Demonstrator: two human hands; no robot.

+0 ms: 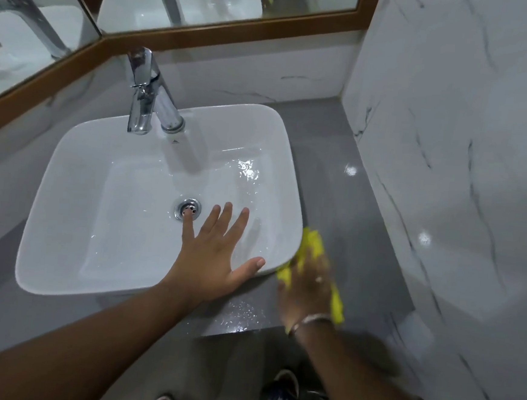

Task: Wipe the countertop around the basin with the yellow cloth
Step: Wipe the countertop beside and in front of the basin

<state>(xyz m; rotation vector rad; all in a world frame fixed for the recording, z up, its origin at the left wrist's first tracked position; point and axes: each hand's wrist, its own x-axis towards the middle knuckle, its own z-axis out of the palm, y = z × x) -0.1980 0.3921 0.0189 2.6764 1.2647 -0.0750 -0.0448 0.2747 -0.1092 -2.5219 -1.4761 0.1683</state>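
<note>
The person's left hand (pixel 210 258) is lying spread flat over the white basin (pixel 71 140), thumb touching its near right rim, while the right hand (pixel 309 285) is resting on the yellow cloth (pixel 314 245) on the grey countertop (pixel 335 189) just beside that corner, its grip too blurred to tell.

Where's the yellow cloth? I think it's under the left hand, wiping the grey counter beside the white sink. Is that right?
Not quite: the yellow cloth is under the right hand, wiping the grey counter beside the white sink. The left hand lies open over the sink. The head view shows it.
</note>
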